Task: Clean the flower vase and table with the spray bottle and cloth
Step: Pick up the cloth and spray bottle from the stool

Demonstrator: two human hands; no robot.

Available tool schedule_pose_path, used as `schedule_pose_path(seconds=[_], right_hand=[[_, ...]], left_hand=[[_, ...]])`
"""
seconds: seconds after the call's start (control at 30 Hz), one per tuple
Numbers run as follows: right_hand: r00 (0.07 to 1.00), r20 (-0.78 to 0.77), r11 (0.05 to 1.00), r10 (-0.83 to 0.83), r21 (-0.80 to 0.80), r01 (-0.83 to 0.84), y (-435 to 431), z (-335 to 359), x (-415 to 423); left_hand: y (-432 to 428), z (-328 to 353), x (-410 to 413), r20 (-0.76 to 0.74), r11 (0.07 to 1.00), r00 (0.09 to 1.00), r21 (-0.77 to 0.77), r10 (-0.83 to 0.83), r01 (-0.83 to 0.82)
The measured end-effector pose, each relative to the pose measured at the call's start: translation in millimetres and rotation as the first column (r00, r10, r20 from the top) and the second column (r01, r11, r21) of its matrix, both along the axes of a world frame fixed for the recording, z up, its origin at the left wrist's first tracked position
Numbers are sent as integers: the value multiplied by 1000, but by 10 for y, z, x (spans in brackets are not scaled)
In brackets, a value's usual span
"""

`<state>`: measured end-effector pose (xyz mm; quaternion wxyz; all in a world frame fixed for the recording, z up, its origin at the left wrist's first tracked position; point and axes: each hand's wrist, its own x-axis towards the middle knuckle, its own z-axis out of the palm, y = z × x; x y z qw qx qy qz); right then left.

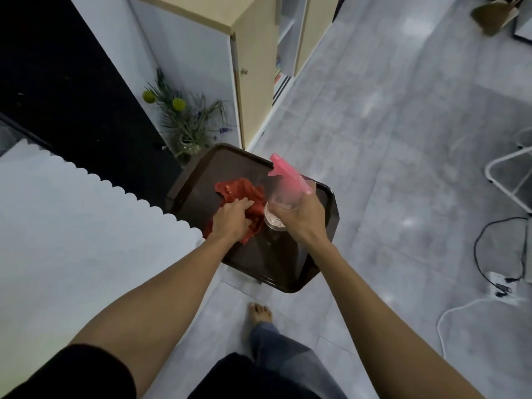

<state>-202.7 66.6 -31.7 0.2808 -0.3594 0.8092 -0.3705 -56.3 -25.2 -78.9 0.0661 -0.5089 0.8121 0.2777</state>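
A small dark brown table (pixel 290 263) with a raised rim stands below me. My left hand (pixel 231 218) presses a crumpled red cloth (pixel 244 191) onto its top. My right hand (pixel 306 216) holds a clear spray bottle (pixel 277 210) with a pink trigger head (pixel 288 174) above the table's right part, nozzle pointing away to the upper left. The flower vase (pixel 188 145), with green fronds and yellow round flowers, stands on the floor behind the table, beside a cabinet.
A white scalloped-edge surface (pixel 72 226) lies to the left. A beige and white cabinet (pixel 218 53) rises behind the vase. Grey tile floor spreads to the right, with a power strip and cables (pixel 501 286) and a white wire rack (pixel 509 174). My bare foot (pixel 260 312) is near the table.
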Motion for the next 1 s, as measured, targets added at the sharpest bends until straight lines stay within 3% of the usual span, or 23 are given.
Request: schedule_pose_path(seconds=[0.1,0.2,0.33,0.57,0.8,0.9,1.0], right_hand=[[1000,29,1000,13,10,-13,-18,-28,-42],[998,31,998,56,-1,-56,18,21,-68],[993,21,993,113,21,-113,95,199,-105],[949,-13,948,316,-35,-316,8,753,270],[779,18,775,627,-123,-621,-203,1054,1297],[652,52,652,757,-122,-748,-265,1129,1924],[468,93,476,879,-123,-871,-262,1197,2646]], left_hand=[[58,-61,1,-36,993,998,-107,42,-46],[106,-8,-12,-112,982,984,-108,140,-152],[86,166,70,-207,945,925,-14,317,-327],[243,664,798,-363,820,739,167,567,-547],[774,1204,2124,-431,575,454,205,780,-792],[1119,1371,2745,-429,435,344,132,835,-891],[1503,1451,3353,-401,274,232,50,886,-960]])
